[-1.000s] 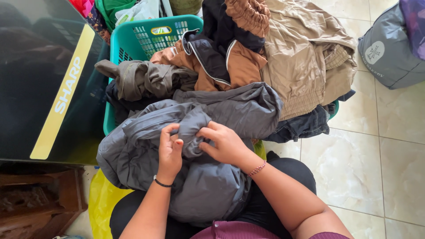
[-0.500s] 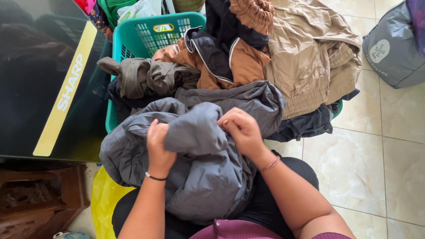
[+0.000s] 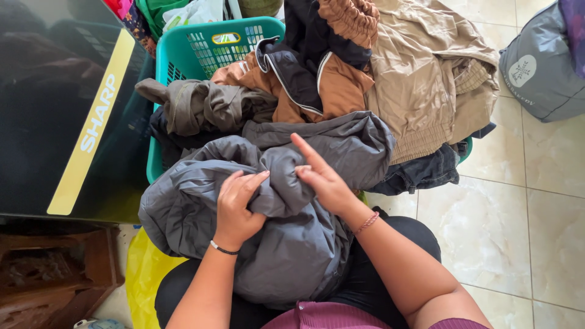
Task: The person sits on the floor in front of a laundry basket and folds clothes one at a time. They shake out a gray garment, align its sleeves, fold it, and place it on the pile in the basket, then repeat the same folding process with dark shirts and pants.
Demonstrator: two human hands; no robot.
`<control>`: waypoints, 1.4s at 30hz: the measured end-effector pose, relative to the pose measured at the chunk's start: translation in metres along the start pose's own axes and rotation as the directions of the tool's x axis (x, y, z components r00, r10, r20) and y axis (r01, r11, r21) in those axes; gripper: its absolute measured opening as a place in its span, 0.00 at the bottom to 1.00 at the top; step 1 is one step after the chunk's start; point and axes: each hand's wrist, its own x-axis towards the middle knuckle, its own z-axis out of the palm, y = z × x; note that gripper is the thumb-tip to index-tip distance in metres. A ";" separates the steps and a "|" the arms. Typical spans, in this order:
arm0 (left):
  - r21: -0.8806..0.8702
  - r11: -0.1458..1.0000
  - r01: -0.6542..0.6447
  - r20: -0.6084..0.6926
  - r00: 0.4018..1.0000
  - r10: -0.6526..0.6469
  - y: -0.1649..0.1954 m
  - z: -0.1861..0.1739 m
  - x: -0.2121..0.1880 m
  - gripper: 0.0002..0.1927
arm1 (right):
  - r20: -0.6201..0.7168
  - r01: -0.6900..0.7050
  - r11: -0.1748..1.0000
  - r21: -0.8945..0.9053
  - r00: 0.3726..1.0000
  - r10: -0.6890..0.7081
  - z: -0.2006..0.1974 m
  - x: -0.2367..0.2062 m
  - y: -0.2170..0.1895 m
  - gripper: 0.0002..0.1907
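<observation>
A bunched dark grey garment lies across my lap and trails up onto the laundry pile. My left hand grips a fold of it near the middle, fingers curled into the cloth. My right hand pinches the same fold from the right side, its index finger sticking up. A thin black band sits on my left wrist and a red one on my right.
A teal plastic laundry basket behind holds a heap: an olive-grey garment, a brown and black jacket, beige clothes, dark jeans. A dark glossy panel with a yellow strip is on the left, a grey bag on the tiled floor at right, a yellow bag under my leg.
Both hands have shifted along the grey garment, gathering a fold between them. My right hand moved right and its index finger lifted; the cloth has bunched up higher.
</observation>
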 end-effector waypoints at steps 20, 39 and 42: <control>0.130 0.980 0.148 -0.145 0.981 -0.129 -0.003 0.027 -0.019 0.10 | 0.142 -0.030 0.872 -0.488 0.983 0.114 0.013 0.004 -0.016 0.49; 0.078 0.978 0.194 -0.170 0.969 -0.179 -0.016 0.000 -0.008 0.07 | -0.215 0.092 0.995 -0.038 0.972 -0.098 -0.021 0.008 -0.022 0.34; 0.108 0.970 0.216 -0.211 0.959 -0.190 -0.020 -0.011 -0.006 0.07 | -0.380 0.202 0.972 -0.121 0.895 -0.233 -0.032 0.005 -0.025 0.30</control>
